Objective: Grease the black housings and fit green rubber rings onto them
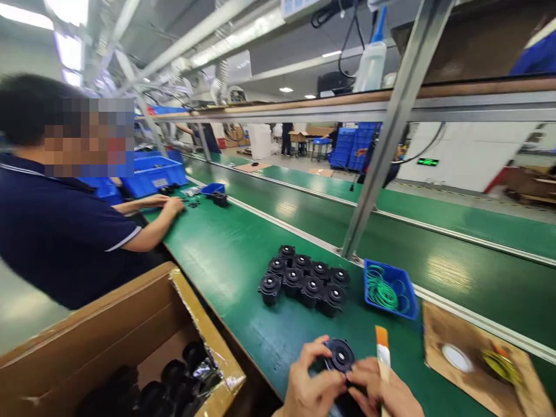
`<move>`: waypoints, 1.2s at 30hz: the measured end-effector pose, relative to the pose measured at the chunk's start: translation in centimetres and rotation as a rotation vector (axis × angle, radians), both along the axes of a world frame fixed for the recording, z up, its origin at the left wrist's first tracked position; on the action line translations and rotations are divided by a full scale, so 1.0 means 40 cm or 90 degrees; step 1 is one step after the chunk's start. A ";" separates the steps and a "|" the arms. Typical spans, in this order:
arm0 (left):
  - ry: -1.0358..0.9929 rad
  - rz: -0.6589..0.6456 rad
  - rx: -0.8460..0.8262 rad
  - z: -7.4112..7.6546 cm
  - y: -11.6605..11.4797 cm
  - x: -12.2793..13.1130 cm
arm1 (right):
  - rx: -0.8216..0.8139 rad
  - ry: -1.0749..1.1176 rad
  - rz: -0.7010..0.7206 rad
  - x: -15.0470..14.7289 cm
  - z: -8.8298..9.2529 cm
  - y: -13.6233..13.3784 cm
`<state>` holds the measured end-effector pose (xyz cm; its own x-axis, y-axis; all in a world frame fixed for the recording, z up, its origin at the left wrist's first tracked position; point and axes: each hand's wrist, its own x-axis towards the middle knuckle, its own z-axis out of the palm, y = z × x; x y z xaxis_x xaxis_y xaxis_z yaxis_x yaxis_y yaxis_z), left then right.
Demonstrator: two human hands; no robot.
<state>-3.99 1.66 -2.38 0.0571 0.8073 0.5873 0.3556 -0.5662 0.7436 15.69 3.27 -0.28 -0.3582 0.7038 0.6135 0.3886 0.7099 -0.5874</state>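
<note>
Both of my hands meet at the bottom edge of the view over the green table (226, 255). My left hand (310, 385) is closed on a round black plastic part (340, 354), fingers curled round its left side. My right hand (384, 394) pinches the same part from the right and also holds a small brush with an orange-and-white handle (383, 353) standing upright. Just beyond lies a cluster of several similar black parts (304, 281).
A blue tray of green rings (390, 288) sits right of the cluster, by a slanted metal post (382, 150). A cardboard sheet (478, 359) lies at right. An open cardboard box of black parts (130, 347) stands at lower left. A seated co-worker (65, 226) works further left, near blue bins (152, 174).
</note>
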 end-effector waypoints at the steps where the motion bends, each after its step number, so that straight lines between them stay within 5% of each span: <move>1: -0.009 0.028 0.013 0.012 -0.001 0.004 | -0.020 0.015 -0.010 0.009 0.031 -0.009; 5: -0.050 0.086 -0.104 0.035 -0.003 0.016 | -0.178 0.147 -0.017 0.024 0.162 -0.010; 8: -0.048 0.050 -0.201 0.033 0.005 0.014 | -0.296 0.266 -0.023 0.029 0.207 0.003; 14: -0.063 0.020 -0.286 0.047 0.019 0.005 | -0.348 0.256 -0.135 0.037 0.207 0.012; 25: -0.091 0.017 -0.330 0.061 0.009 0.007 | -0.635 0.309 -0.048 0.014 0.170 -0.002; 31: -0.093 0.017 -0.324 0.055 0.013 0.006 | -0.641 0.311 -0.054 0.004 0.159 0.007; 36: -0.107 0.007 -0.326 0.048 0.011 0.005 | -0.545 0.219 -0.076 0.013 0.156 0.028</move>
